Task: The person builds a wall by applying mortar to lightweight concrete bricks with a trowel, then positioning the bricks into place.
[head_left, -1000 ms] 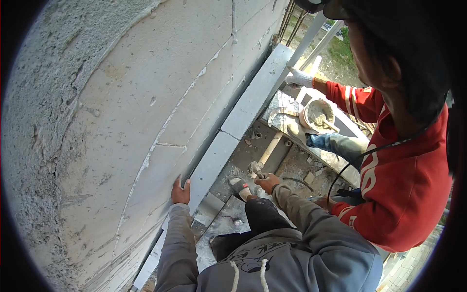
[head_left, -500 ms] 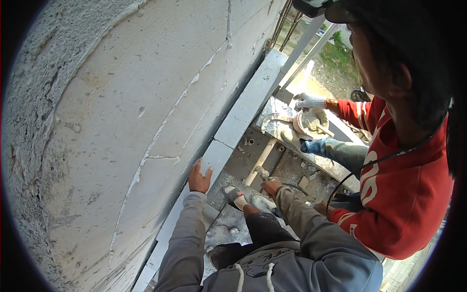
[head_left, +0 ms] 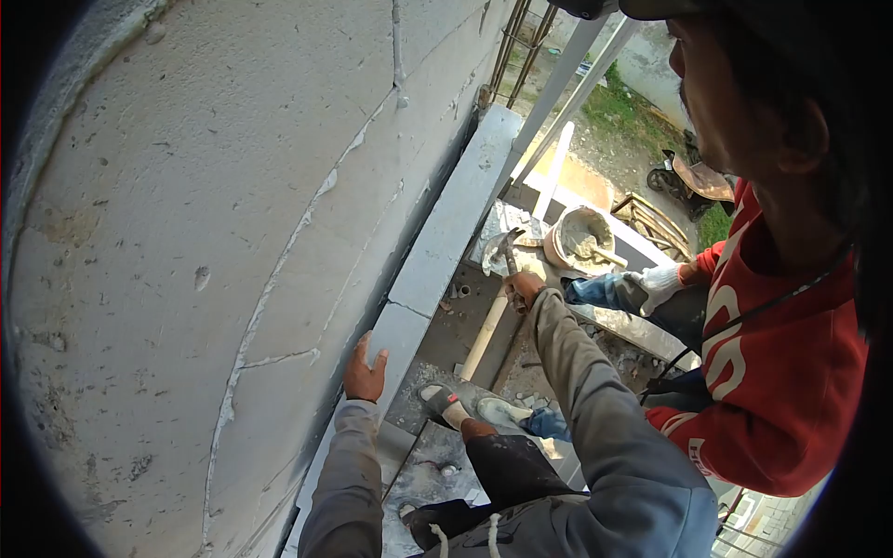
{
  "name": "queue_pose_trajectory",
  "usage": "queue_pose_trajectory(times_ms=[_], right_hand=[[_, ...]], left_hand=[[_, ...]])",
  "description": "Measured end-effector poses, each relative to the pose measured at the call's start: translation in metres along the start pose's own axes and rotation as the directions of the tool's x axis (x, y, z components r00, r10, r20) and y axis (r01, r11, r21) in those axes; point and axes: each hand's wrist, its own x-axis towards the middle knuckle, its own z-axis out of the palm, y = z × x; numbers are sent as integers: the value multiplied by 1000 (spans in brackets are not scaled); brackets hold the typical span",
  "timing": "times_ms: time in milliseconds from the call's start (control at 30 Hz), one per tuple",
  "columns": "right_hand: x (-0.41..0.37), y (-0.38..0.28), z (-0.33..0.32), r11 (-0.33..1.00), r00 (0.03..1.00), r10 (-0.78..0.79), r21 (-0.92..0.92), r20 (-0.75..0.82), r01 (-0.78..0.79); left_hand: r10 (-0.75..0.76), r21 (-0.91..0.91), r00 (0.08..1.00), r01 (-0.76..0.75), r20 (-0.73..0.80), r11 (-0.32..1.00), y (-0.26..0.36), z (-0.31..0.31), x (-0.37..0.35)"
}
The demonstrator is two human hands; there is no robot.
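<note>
A row of pale grey blocks (head_left: 433,251) runs along the big plastered wall (head_left: 223,205), with a dark gap between them. My left hand (head_left: 365,372) rests on the top of this row, fingers apart, just below a joint between two blocks. My right hand (head_left: 526,286) is closed around the handle of a hammer (head_left: 508,249), its head raised to the right of the row. Near the hammer, a bucket (head_left: 556,244) holds grey mortar and a wooden-handled tool.
A co-worker in a red sweater (head_left: 772,372) sits close on my right, with a white-gloved hand (head_left: 659,285) by the knee. A wooden pole (head_left: 486,337) and rubble lie below the blocks. Metal posts (head_left: 558,93) rise beyond, and rebar (head_left: 521,56) stands at the wall's end.
My right hand has lifted the hammer up and forward, towards the bucket. The co-worker's gloved hand has drawn back from the bucket to the knee. My left hand stays on the blocks.
</note>
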Motion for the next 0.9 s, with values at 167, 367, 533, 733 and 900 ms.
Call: queue_pose_trajectory(times_ms=[167, 367, 533, 733, 900], right_hand=[[91, -32, -6, 779, 968, -252, -591, 15, 212], [151, -68, 3, 830, 992, -103, 544, -70, 125], [192, -81, 4, 828, 980, -157, 526, -119, 196], [199, -93, -6, 903, 964, -237, 340, -119, 264], [180, -94, -2, 780, 990, -87, 611, -109, 135]], left_hand=[[1, -63, 990, 8, 141, 998, -18, -7, 9], [65, -39, 993, -61, 102, 997, -11, -7, 8], [32, -52, 995, -27, 98, 998, -14, -5, 10], [4, -98, 995, 6, 102, 995, -9, -8, 11], [20, -94, 993, -9, 116, 996, -6, -9, 14]])
